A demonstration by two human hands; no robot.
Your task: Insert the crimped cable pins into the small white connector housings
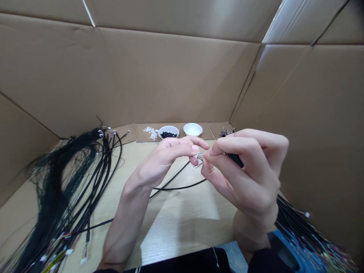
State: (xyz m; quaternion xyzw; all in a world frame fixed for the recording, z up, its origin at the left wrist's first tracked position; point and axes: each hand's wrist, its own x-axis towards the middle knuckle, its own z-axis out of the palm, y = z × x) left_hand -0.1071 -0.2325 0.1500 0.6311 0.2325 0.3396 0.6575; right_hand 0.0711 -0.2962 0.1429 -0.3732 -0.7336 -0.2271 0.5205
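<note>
My left hand (166,157) is closed in a pinch on a small white connector housing (196,155), thumb on top and a fingertip below. Close against it, my right hand (248,174) pinches a thin wire (201,154) whose end meets the connector; whether it sits inside cannot be told. A few more fine wire ends (196,167) hang just under the fingertips. Beneath the hands a black cable (182,188) curves over the table, partly hidden by my right hand.
White bowls stand at the back, one with small black parts (168,134), another bowl (193,129) beside it. White pieces (151,132) lie loose to their left. Black cables (95,189) and dark green strands (54,201) cover the left; a cable bundle (298,223) lies right. Cardboard walls (176,76) enclose the table.
</note>
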